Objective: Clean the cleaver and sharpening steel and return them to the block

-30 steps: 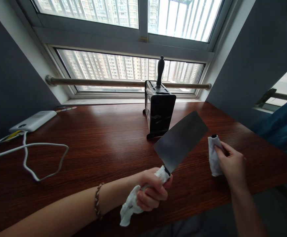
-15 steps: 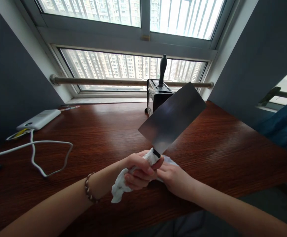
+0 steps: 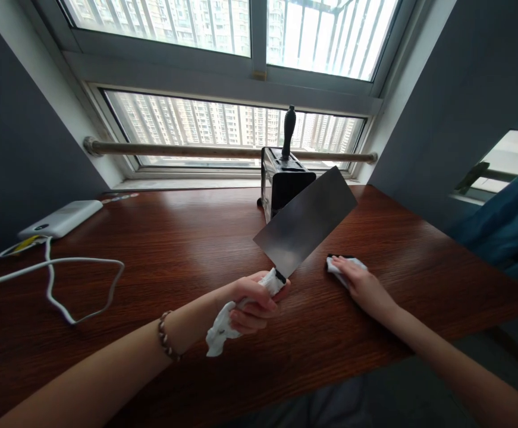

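My left hand is closed round the handle of a cleaver, its broad grey blade tilted up and to the right above the table. White tissue is wrapped about the handle and hangs below the fist; a black collar shows where the blade begins. Well to the right, my right hand grips a small, flat white-and-black object on the tabletop. Its fingers cover much of it, so I cannot tell its exact kind.
On the brown wooden table, a black block with an upright dark-handled tool stands behind the blade. At left lie a white power bank and its looping white cable. A rail crosses the window.
My right hand has moved away from the cleaver handle to the right, onto the tabletop with the white-and-black object. The left hand keeps its grip on the cleaver, and the view has shifted slightly.
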`<action>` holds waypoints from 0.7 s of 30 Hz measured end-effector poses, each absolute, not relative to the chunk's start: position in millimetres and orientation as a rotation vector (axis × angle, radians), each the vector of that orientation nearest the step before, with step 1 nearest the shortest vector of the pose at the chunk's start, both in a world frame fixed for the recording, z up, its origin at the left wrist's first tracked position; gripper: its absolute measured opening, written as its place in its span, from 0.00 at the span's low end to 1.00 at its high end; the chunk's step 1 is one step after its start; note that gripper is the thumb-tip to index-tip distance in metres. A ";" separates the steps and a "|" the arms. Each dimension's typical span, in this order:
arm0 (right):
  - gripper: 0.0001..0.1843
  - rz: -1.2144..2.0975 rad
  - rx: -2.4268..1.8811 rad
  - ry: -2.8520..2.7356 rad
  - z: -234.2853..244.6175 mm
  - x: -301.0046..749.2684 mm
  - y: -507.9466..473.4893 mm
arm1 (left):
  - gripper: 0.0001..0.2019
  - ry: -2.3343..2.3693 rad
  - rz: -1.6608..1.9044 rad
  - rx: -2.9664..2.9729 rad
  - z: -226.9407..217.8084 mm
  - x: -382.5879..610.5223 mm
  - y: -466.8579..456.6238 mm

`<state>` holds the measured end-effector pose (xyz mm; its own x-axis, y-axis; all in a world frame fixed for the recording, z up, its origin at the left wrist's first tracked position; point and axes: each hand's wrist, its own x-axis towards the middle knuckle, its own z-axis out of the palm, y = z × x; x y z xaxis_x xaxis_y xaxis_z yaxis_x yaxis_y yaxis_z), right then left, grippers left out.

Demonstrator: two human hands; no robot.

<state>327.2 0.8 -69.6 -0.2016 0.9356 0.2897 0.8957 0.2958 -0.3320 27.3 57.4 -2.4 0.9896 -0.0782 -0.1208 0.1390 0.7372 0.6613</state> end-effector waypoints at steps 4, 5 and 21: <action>0.26 0.349 -1.233 -2.403 -53.6 235.5 -31.4 | 0.06 0.129 -0.114 0.759 -7.9 31.7 53.4; 0.25 0.417 -1.095 -2.456 -48.4 216.8 -37.9 | 0.06 0.148 -0.094 0.770 -9.7 32.4 51.7; 0.17 0.265 -1.724 -1.802 -62.0 380.1 11.2 | 0.10 0.262 -0.182 0.780 -40.0 39.5 43.3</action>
